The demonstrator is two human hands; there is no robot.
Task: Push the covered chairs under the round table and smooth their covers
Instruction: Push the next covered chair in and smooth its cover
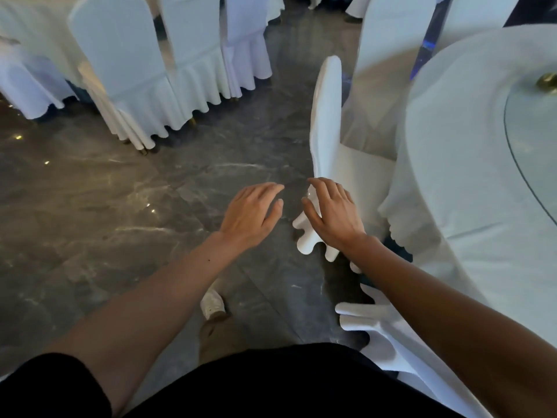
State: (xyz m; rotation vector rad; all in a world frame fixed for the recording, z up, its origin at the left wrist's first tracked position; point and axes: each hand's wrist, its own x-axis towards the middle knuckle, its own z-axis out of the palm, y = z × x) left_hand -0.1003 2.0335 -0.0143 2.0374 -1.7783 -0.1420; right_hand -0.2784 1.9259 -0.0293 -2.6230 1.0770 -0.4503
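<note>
A chair in a white cover point(327, 116) stands side-on at the round table point(470, 164), its seat partly under the white tablecloth. My right hand point(331, 212) lies flat on the ruffled skirt at the back of this cover, fingers spread. Just left of it my left hand point(254, 212) hovers open above the dark floor, touching nothing. A second covered chair point(382, 330) sits at the lower right, partly hidden by my right forearm. Another covered chair point(388, 55) stands at the table further back.
Several white-covered chairs point(129, 73) of a neighbouring table crowd the upper left. Dark marble floor point(120, 206) runs between the two tables. A glass turntable point(533, 140) tops the round table. My white shoe point(213, 304) shows below the hands.
</note>
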